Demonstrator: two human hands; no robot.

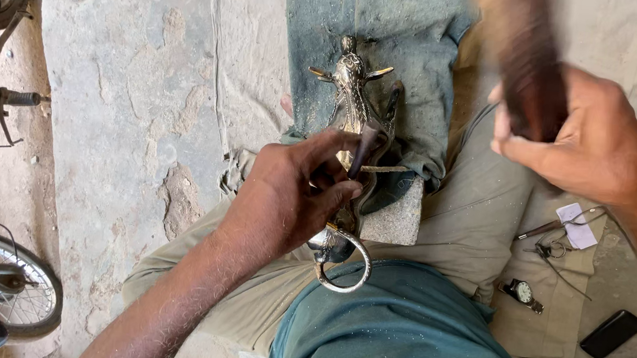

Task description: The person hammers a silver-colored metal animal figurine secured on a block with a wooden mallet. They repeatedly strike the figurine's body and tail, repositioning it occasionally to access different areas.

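Your left hand pins a dark chisel against the metal animal figurine on the stone block; your right hand grips a blurred wooden mallet.

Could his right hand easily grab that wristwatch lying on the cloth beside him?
Probably not at once. The right hand is shut on a blurred dark wooden tool, raised above his leg. The wristwatch lies uncovered on that side, so nothing blocks the way, but he would need to free his fingers.

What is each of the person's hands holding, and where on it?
The left hand grips a dark punch-like tool by its lower shaft, against a metal figure. The right hand grips a blurred wooden handle at its lower end.
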